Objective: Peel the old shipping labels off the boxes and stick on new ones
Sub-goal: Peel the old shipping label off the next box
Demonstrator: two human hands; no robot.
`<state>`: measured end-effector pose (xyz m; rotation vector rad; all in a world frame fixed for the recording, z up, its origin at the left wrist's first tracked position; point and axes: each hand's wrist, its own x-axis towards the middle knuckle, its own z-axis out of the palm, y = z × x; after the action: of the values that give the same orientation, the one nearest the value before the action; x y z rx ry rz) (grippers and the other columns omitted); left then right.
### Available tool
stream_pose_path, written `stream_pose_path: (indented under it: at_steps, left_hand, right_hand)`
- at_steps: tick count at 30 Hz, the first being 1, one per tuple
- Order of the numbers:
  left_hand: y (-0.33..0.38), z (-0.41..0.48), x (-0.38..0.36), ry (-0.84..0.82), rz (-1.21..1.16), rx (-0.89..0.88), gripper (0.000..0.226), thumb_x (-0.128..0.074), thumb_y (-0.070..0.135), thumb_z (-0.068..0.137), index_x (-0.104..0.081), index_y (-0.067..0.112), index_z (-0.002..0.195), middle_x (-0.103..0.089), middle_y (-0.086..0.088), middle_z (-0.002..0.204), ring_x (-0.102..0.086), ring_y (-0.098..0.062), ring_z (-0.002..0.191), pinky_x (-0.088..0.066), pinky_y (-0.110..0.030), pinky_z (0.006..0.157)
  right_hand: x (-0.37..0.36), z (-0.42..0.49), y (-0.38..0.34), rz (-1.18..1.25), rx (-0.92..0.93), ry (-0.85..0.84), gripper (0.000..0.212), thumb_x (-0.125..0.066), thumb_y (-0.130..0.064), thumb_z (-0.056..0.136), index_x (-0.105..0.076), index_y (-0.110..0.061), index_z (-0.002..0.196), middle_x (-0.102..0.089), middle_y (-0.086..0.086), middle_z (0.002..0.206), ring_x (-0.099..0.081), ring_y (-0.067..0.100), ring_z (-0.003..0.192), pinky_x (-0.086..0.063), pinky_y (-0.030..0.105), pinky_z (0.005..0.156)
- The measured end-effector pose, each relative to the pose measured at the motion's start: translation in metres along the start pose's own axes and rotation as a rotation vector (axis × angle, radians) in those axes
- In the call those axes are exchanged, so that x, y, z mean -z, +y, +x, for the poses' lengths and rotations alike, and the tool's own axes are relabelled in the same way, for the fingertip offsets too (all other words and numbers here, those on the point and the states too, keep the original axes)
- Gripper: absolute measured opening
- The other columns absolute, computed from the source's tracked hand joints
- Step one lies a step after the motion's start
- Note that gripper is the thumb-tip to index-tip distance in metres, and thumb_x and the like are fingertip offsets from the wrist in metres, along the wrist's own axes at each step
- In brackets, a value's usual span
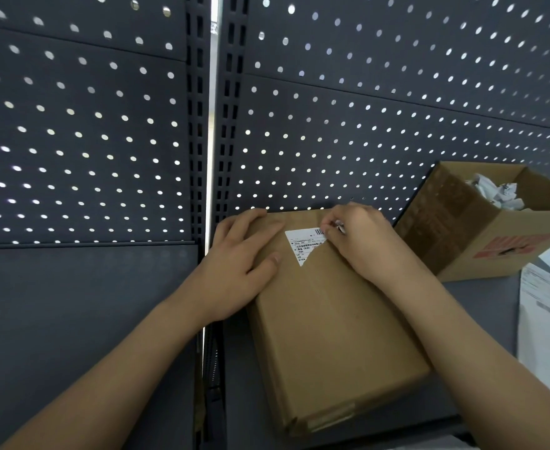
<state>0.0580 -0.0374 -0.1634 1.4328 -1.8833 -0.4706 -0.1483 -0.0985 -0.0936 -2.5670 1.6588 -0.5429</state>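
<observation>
OK, right hand point(364, 245) is pinching the lifted far-right corner of the old shipping label point(301, 245), thumb and forefinger clamped on the curl of paper. Left hand point(234, 271) lies flat, fingers straight, pressing down the far-left part of the closed cardboard box point(332, 336).

The box sits on the right half of the dark shelf point(72, 303), its far end almost at the pegboard back panel point(105, 125), long axis running away from me. The label is at the box's far end, between the two hands. Its stuck part lies left of the pinch and towards me, so my read is that the peel runs diagonally towards the left hand.

Hidden: the right hand covers the label's right part, so I can't tell how much is free or torn. An open carton point(481, 251) of crumpled label scraps point(494, 193) stands at the shelf's far right. The printed sheets point(549, 313) at the right edge are cut off and their text is unreadable.
</observation>
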Motion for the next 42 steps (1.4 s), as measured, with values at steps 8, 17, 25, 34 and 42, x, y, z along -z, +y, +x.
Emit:
stream_pose_path:
  at_steps: [8,17,25,34,42]
  left_hand:
    - [0.000,-0.001,0.000,-0.011,-0.013,0.004,0.070,-0.030,0.060,0.082,-0.039,0.037,0.148,-0.019,0.020,0.153,-0.011,-0.006,0.139,-0.012,-0.020,0.109]
    - [0.002,0.000,0.001,-0.008,0.005,0.007,0.071,-0.028,0.061,0.082,-0.039,0.035,0.147,-0.020,0.018,0.153,-0.011,-0.007,0.138,-0.013,-0.022,0.110]
    - [0.002,-0.001,0.001,-0.004,-0.008,0.008,0.071,-0.029,0.060,0.082,-0.040,0.035,0.147,-0.020,0.018,0.154,-0.011,-0.007,0.139,-0.014,-0.023,0.111]
    - [0.000,0.000,-0.001,0.001,-0.011,0.003,0.071,-0.030,0.061,0.082,-0.040,0.036,0.147,-0.019,0.020,0.153,-0.011,-0.007,0.140,-0.013,-0.022,0.111]
    - [0.000,0.000,-0.001,-0.002,-0.009,0.001,0.069,-0.030,0.061,0.083,-0.039,0.037,0.147,-0.019,0.021,0.153,-0.012,-0.008,0.140,-0.013,-0.022,0.110]
  right_hand:
    - [-0.003,0.006,-0.017,-0.312,-0.054,-0.125,0.016,-0.044,-0.012,0.098,-0.056,-0.010,0.109,-0.056,0.011,0.107,-0.058,0.036,0.098,-0.040,0.035,0.072]
    - [-0.002,0.003,-0.011,-0.200,-0.046,-0.133,0.012,-0.046,-0.010,0.095,-0.057,-0.013,0.101,-0.048,0.001,0.093,-0.050,0.026,0.088,-0.036,0.033,0.072]
    - [0.006,0.000,-0.004,0.064,-0.092,-0.086,0.012,-0.053,-0.025,0.097,-0.064,-0.023,0.102,-0.067,0.002,0.106,-0.060,0.024,0.106,-0.047,0.035,0.090]
    - [0.003,-0.005,-0.002,0.123,-0.039,-0.044,0.009,-0.061,-0.024,0.096,-0.069,-0.022,0.094,-0.060,-0.002,0.095,-0.056,0.016,0.092,-0.045,0.033,0.082]
    - [0.001,-0.010,-0.003,0.011,0.044,-0.013,0.010,-0.052,-0.022,0.099,-0.061,-0.019,0.097,-0.053,-0.003,0.094,-0.052,0.019,0.090,-0.043,0.036,0.077]
